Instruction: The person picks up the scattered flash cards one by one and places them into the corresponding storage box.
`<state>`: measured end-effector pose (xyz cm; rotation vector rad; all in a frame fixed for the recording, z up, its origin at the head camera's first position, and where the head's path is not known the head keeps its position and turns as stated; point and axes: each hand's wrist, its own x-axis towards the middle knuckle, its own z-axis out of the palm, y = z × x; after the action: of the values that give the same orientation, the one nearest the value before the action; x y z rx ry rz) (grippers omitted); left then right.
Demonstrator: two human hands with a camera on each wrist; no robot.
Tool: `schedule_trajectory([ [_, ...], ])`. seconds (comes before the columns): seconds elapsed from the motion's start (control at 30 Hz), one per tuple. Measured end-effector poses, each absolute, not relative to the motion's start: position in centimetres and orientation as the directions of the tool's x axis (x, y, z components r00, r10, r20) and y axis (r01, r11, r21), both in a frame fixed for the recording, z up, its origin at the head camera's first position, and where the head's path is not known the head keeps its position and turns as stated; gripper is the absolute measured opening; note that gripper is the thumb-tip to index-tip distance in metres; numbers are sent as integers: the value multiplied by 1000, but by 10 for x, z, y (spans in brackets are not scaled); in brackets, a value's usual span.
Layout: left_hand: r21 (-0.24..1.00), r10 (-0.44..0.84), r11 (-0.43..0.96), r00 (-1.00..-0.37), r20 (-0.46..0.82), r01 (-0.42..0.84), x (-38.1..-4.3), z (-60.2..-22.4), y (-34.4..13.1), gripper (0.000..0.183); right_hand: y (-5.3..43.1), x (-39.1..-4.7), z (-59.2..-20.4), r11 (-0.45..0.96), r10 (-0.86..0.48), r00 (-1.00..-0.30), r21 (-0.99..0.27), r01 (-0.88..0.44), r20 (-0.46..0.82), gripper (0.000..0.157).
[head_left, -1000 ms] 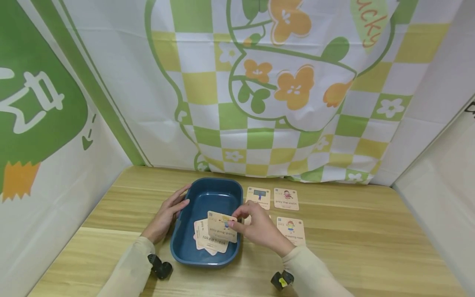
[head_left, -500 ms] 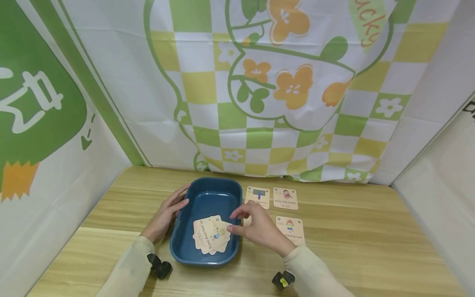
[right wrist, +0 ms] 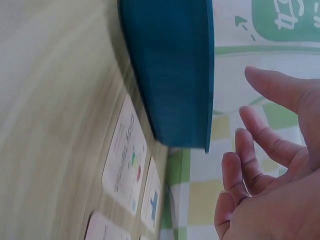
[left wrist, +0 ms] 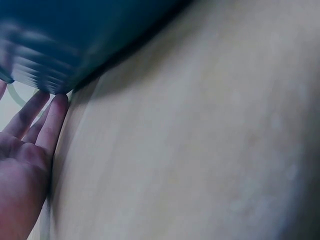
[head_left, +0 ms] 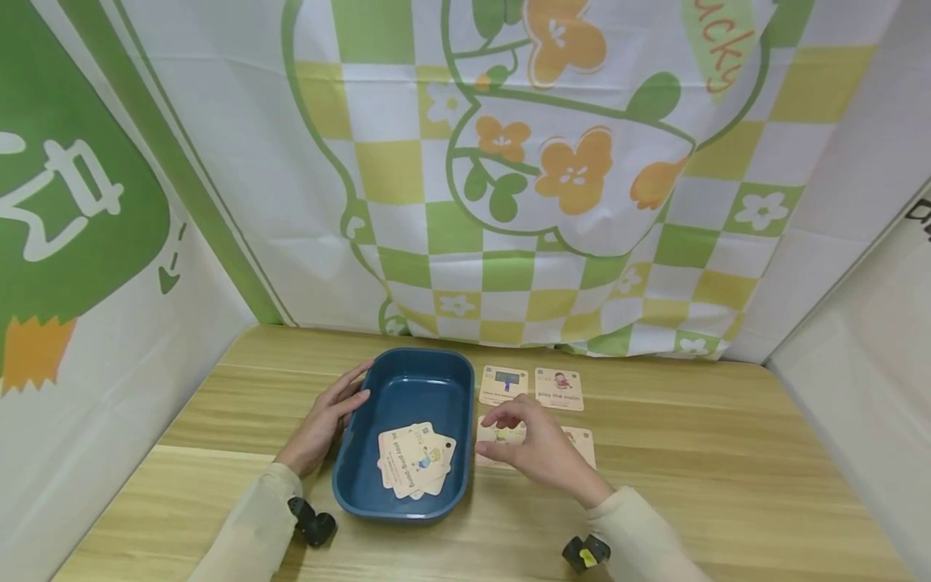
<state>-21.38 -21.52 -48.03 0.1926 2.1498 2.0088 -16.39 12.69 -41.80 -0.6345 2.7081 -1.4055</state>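
Observation:
A dark blue tray (head_left: 403, 404) stands on the table, a small pile of picture cards (head_left: 414, 461) in its near half. The top card reads "play ping-pong". My left hand (head_left: 327, 420) rests at the tray's left side, its straight fingers (left wrist: 52, 122) touching the outer wall. My right hand (head_left: 541, 449) hovers right of the tray with nothing in it, thumb and fingers apart. Beneath it lies a card (head_left: 490, 449), and another card (head_left: 587, 444) is partly covered by the hand. Behind them are a blackboard card (head_left: 503, 385) and a "play the violin" card (head_left: 558, 390).
The wooden table (head_left: 691, 469) extends right of the cards. At the back hangs a checked, flowered cloth (head_left: 509, 295); pale walls close in both sides. A black wrist camera (head_left: 313, 521) sits at the left cuff, another wrist camera (head_left: 586, 553) at the right.
My right hand let the ping-pong card drop onto the pile in the tray, then moved right, over the cards on the table. My left hand stays at the tray.

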Motion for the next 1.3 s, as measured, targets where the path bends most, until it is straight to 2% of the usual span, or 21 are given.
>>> schedule_trajectory([
  [0.3,996,220,76,-973,-65,-49,-213,-479,-215,59,158,-166,-420,520,-338,-918,-772,-365,206,24],
  [0.67,995,221,84,-973,-68,-50,-213,-479,-216,59,201,-170,-428,559,-278,-954,-788,-257,114,33],
  [0.93,994,219,97,-974,-65,-45,-213,-479,-216,59,230,-175,-439,654,-251,-963,-716,-245,101,41],
  [1.1,994,219,109,-974,-54,-31,-214,-481,-216,59,239,-176,-444,701,-240,-969,-679,-217,62,54],
  [1.3,994,215,104,-975,-55,-33,-214,-481,-215,58,247,-174,-450,800,-229,-973,-568,-193,7,78],
])
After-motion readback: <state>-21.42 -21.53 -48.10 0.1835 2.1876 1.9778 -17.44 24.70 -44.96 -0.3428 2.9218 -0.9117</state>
